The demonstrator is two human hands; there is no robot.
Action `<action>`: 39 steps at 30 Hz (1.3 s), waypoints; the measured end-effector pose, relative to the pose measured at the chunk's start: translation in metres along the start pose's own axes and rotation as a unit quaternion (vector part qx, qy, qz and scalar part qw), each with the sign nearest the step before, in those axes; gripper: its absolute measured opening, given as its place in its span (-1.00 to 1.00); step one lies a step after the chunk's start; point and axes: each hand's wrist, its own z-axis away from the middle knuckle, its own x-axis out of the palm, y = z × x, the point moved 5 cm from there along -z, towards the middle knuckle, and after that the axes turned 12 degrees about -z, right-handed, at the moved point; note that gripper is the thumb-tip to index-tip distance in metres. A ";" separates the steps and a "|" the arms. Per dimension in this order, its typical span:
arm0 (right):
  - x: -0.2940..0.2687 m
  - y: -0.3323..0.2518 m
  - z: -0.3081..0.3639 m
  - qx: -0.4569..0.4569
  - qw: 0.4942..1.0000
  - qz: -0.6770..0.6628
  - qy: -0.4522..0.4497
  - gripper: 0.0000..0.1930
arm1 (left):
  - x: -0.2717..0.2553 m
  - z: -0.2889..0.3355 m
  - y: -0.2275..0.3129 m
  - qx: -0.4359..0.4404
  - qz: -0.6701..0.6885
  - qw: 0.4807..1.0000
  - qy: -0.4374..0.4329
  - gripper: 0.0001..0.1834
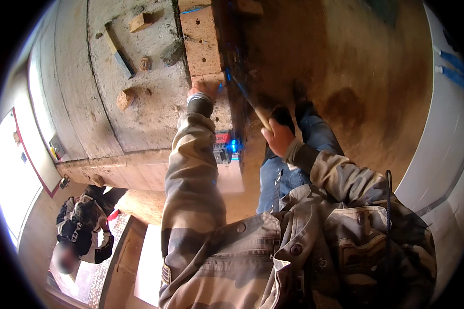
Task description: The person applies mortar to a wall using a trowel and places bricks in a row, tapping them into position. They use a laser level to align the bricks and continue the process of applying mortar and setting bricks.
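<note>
My left hand (pixel 201 90) is at the brick row, its fingers curled over a light reddish brick (pixel 210 79) near the row's left edge; the fingertips are partly hidden. In my right hand (pixel 279 137) is a wooden-handled tool (pixel 263 118). Its narrow far part points up and left toward the side of the bricks, where dark shadow and blur hide its head. Further along the same row lie bricks with small holes (pixel 201 53). A red and black laser level (pixel 222 146) with a bright blue light stands beside my left forearm, and blue marks of light fall on the bricks.
Left of the row spreads a grey concrete slab (pixel 139 121) bearing a hammer-like tool (pixel 117 50) and brick fragments (pixel 125 99). Brown floor (pixel 376 103) lies to the right, beside a white panel (pixel 433 139). Another person (pixel 82 226) is at the lower left, near a window.
</note>
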 end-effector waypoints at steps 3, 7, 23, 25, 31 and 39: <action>0.000 0.014 0.023 0.047 0.997 0.011 -0.056 -0.73 | 0.000 0.001 -0.003 -0.014 0.031 0.999 0.007 -0.11; -0.010 0.024 0.029 0.058 0.995 0.011 -0.086 -0.74 | 0.005 -0.002 -0.005 -0.013 0.017 1.000 0.012 -0.09; 0.011 0.030 0.038 0.019 0.993 -0.088 -0.072 -0.71 | 0.005 0.030 -0.079 -0.004 0.379 0.925 0.000 -0.50; 0.019 0.028 0.049 0.009 0.994 -0.046 -0.097 -0.74 | -0.003 0.064 -0.100 -0.019 0.439 0.893 0.101 -0.52; -0.028 0.042 0.028 -0.024 0.983 0.141 -0.111 -0.75 | 0.014 0.198 -0.155 -0.232 0.392 0.852 0.259 -0.55; -0.088 0.038 -0.015 -0.014 0.944 0.247 -0.218 -0.78 | 0.104 0.282 -0.130 -0.336 0.368 0.841 0.212 -0.39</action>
